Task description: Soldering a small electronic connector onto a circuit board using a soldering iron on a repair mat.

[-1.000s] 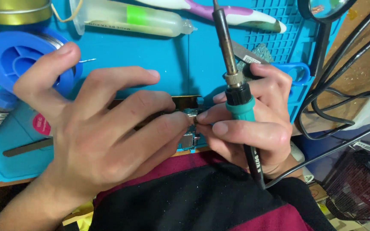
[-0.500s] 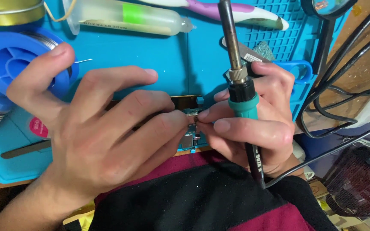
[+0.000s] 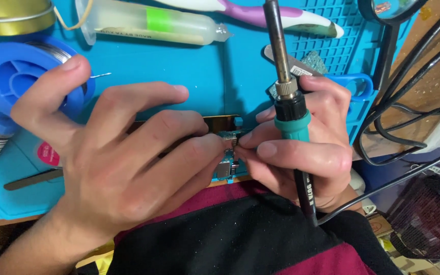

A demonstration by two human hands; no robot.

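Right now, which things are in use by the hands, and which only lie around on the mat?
In use:
left hand
right hand
circuit board
soldering iron

Lying about:
solder spool
syringe tube
toothbrush
gold tin

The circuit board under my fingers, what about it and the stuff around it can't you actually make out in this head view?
- Circuit board: mostly covered by the left hand and right hand; which part the fingertips pinch is too small to tell.
- Soldering iron: tip cut off by the top edge.
- Solder spool: partly behind the left thumb.
- Magnifier: cut off by the top edge.
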